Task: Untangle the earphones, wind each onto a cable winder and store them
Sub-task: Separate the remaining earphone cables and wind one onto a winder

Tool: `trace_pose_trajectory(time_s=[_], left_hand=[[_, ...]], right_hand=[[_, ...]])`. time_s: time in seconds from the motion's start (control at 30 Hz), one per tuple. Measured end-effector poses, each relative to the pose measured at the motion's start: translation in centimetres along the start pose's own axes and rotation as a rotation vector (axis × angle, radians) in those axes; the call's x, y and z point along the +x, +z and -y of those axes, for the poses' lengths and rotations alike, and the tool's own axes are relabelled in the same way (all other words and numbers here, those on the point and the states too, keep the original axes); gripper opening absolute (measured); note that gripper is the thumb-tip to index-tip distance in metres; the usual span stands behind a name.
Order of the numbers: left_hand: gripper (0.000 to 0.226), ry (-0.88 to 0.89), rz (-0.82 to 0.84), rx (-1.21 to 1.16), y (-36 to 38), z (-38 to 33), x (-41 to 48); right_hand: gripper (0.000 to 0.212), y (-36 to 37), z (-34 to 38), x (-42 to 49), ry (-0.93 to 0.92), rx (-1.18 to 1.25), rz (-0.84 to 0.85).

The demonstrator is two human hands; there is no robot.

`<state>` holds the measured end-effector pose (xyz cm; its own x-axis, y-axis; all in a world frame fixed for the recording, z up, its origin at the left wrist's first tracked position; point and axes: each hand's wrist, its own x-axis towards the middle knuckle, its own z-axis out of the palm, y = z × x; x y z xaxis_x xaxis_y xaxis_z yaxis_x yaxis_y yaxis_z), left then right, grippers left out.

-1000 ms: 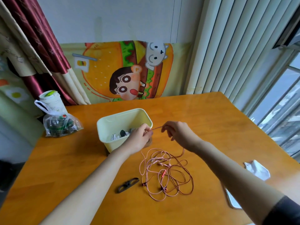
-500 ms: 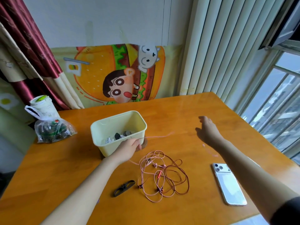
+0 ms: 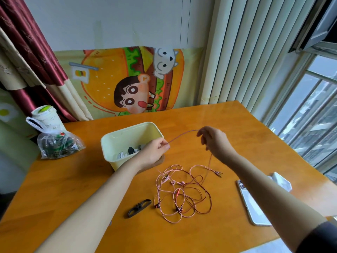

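While aloft, cord [image 3: 182, 136] (pink) between hands [image 3: 154, 152] [image 3: 217, 143]

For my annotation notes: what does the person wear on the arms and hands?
The left hand and right hand are bare: no gloves, rings or watch show. A dark sleeve starts above the right forearm; the left arm shows no sleeve.

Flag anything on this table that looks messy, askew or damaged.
The thin pink earphone cables lie in a knotted heap on the orange wooden table, loops crossing one another. One strand runs up from it, pinched by the right hand and the left hand. Nothing looks spilled or broken.
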<state>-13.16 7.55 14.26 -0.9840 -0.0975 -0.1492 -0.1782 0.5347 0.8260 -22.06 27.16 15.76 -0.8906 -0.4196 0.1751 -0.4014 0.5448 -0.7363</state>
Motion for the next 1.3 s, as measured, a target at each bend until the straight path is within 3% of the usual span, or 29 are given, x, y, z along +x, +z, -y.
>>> trace_pose_trajectory(time_s=[0.23,0.37,0.43,0.5,0.6,0.67,0.73,0.83,1.07,1.2,1.3], left_hand=[[0.028,-0.201,-0.007,-0.011,0.3,7.0,-1.1],[0.027,-0.235,-0.075,-0.01,0.4,7.6,-1.1],[0.024,-0.177,-0.138,0.025,0.3,5.7,-0.6],[0.023,-0.059,-0.194,0.089,0.3,3.0,-0.2],[0.02,0.145,-0.216,0.116,1.0,-1.5,0.3],[0.019,0.237,-0.215,0.126,1.3,-4.0,0.4],[0.015,0.281,-0.235,0.104,1.2,-5.7,0.4],[0.012,0.257,-0.215,-0.03,0.6,-6.3,0.1],[0.027,0.037,0.008,-0.083,1.4,0.7,0.1],[0.028,-0.102,0.07,0.017,1.9,4.4,-0.4],[0.026,-0.134,0.14,0.082,1.9,5.7,-0.7]], right_hand=[[0.031,-4.2,-6.4,0.8,0.431,0.055,-0.25],[0.029,-3.4,-8.6,-0.2,0.579,-0.025,-0.133],[0.027,-2.5,-8.5,-0.6,0.521,-0.232,-0.026],[0.037,-1.4,-7.2,-0.8,0.352,-0.387,0.058],[0.053,0.1,-2.6,-0.9,0.05,-0.223,0.132],[0.036,0.7,1.1,-1.1,-0.118,-0.073,0.194],[0.009,0.7,3.6,-1.4,-0.18,0.057,0.227],[0.027,0.1,4.5,-1.2,-0.186,0.074,0.217],[0.03,-3.3,2.6,0.1,0.092,0.414,-0.094],[0.034,-5.3,0.7,0.7,0.323,0.693,-0.257],[0.035,-5.1,-1.3,0.6,0.398,0.625,-0.362]])
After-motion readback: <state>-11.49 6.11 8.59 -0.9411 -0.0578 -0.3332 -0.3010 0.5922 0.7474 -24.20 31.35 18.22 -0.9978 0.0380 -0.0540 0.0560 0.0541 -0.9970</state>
